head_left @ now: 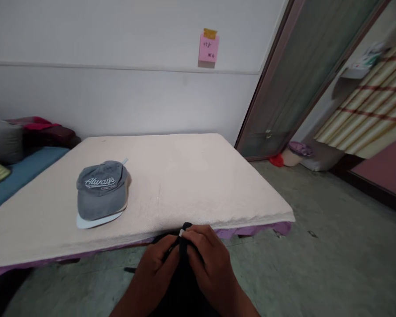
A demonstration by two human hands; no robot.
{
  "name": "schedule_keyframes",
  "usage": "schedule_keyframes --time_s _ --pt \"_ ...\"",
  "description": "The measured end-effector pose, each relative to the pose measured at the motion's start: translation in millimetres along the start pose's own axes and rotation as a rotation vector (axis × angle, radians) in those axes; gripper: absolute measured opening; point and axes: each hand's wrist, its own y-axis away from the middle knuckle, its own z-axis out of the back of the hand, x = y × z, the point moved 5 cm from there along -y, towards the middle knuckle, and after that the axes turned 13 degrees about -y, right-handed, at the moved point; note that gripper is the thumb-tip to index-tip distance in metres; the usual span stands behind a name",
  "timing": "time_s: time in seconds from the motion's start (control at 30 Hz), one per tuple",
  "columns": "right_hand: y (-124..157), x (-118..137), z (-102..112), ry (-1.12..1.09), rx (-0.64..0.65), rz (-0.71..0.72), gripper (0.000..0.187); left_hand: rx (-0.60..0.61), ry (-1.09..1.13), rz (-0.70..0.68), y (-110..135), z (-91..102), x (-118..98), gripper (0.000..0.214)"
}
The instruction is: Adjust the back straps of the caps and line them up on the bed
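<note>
Both of my hands are closed on a black piece of cloth (184, 268) just below the near edge of a low cream mattress (191, 176). My left hand (158, 264) pinches the cloth from the left and my right hand (207, 259) from the right, thumbs meeting at a small white spot on top. Most of the cloth hangs hidden between my forearms. A grey cap (102, 191) with white lettering and a pale brim lies on the mattress to the left, apart from my hands.
The mattress rests on a purple base on a grey floor (317, 264). Bedding and red and dark clothes (46, 130) pile at the left wall. A pink note (208, 48) hangs on the wall. A sliding door (293, 75) and striped curtain stand right.
</note>
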Motion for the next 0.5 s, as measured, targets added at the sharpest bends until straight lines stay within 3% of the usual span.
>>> schedule_keyframes --time_s 0.13,0.3,0.5 --pt "2 -10 -1 -0.011 -0.074 -0.053 0.014 0.035 -0.135 0.025 4 -2.4 5 0.025" --pt "4 -41 5 -0.285 -0.223 -0.394 0.017 0.097 -0.120 0.031 7 -4.5 8 0.025" --pt "-4 -39 0 -0.676 0.062 -0.433 0.030 0.151 0.092 0.075 7 3.0 14 0.023"
